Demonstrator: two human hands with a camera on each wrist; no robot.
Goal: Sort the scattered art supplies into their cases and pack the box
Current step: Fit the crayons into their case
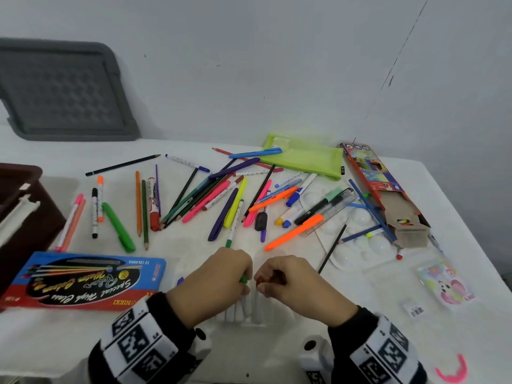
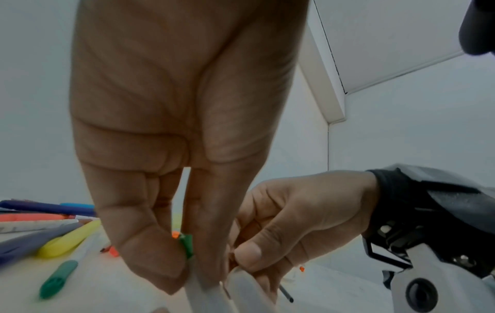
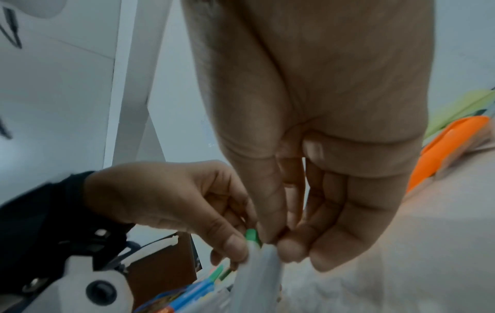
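At six o'clock on the white table lies a clear marker sleeve with white barrels inside. Both hands meet at its mouth: the left hand pinches a green-capped marker there, and the right hand is curled around something dark red, whose kind I cannot tell. At eight o'clock sits a blue pencil box. At two o'clock a coloured-pencil carton stands open beside a lime pouch. Loose pens sprawl at twelve.
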